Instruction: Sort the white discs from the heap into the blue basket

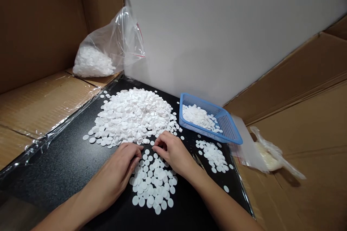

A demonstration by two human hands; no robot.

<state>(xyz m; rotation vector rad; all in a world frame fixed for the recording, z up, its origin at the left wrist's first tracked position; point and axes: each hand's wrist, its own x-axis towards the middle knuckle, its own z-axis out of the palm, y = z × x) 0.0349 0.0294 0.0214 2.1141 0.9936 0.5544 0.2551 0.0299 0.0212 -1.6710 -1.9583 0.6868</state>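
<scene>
A large heap of small white round discs (138, 113) lies on the black tabletop. Closer to me is a smaller, flatter patch of the same discs (153, 186). Between the two, my left hand (121, 164) is closed, with thumb and index finger drawn together at the heap's near edge. Opposite it, my right hand (173, 151) is bent with its thumb and forefinger tips close together beside a loose disc (152, 143). Whatever either hand's fingertips pinch is too small or hidden to make out.
A blue plastic basket (230, 130) with white discs in it stands tilted at the back right. Below it lies another small pile of discs (214, 157). A clear bag of discs (93, 61) rests on cardboard at the back left. A knotted plastic bag (271, 157) lies at the right.
</scene>
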